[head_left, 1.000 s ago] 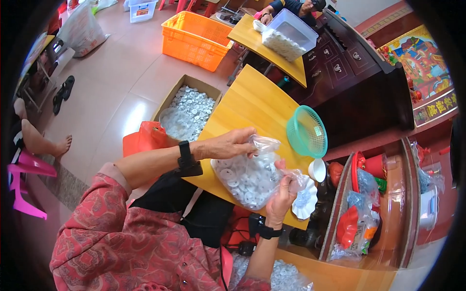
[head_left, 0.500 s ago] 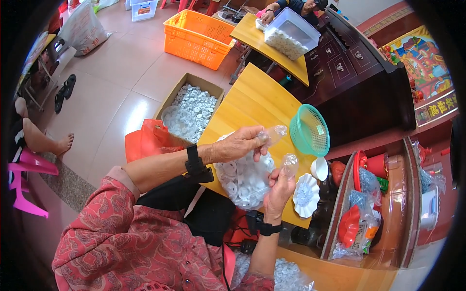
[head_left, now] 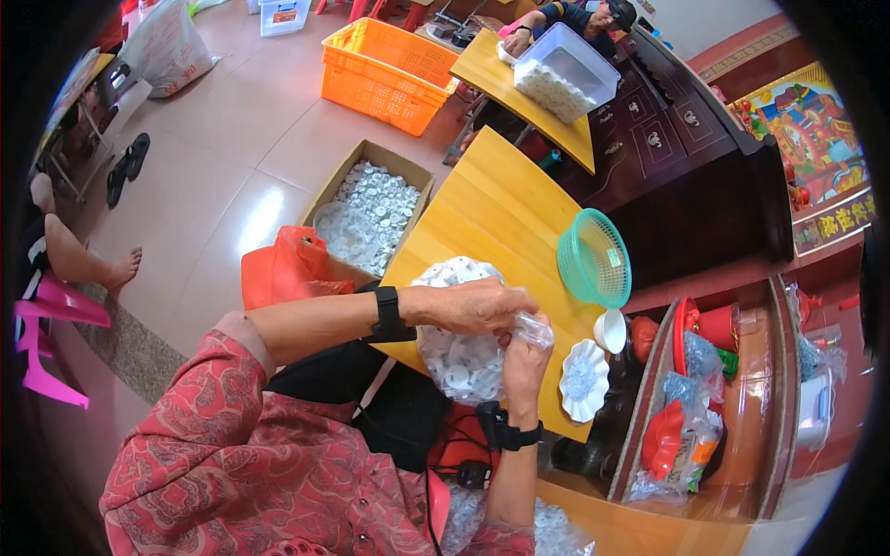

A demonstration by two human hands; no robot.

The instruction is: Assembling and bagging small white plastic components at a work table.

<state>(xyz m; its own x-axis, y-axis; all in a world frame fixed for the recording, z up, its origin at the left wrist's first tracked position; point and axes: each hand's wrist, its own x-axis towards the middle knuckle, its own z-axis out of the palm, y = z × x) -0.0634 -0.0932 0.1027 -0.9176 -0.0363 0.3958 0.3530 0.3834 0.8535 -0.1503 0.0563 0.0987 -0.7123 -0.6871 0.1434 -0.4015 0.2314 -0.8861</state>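
My left hand (head_left: 482,307) and my right hand (head_left: 526,371) meet over the near part of the yellow wooden table (head_left: 491,204). Both are closed, fingers bent around a small clear plastic piece (head_left: 531,327) between them; its exact kind I cannot make out. Beneath my hands lies a heap of white round plastic pieces (head_left: 454,366), partly hidden by my left wrist. Right of my right hand sits a white fluted dish (head_left: 577,400) with small clear bits in it. Beyond it are a small white bowl (head_left: 609,330) and a green mesh basket (head_left: 593,269).
Left of the table stand a cardboard box (head_left: 419,176) of white round pieces and a red bag (head_left: 295,269). Farther off is an orange crate (head_left: 385,93). A person sits at another table (head_left: 482,60) with a clear tub (head_left: 565,69). Shelves (head_left: 756,398) stand at right.
My hands were apart, each with a clear plastic piece at its fingertips. They have come together, the left moving down and right. The whole view has shifted slightly.
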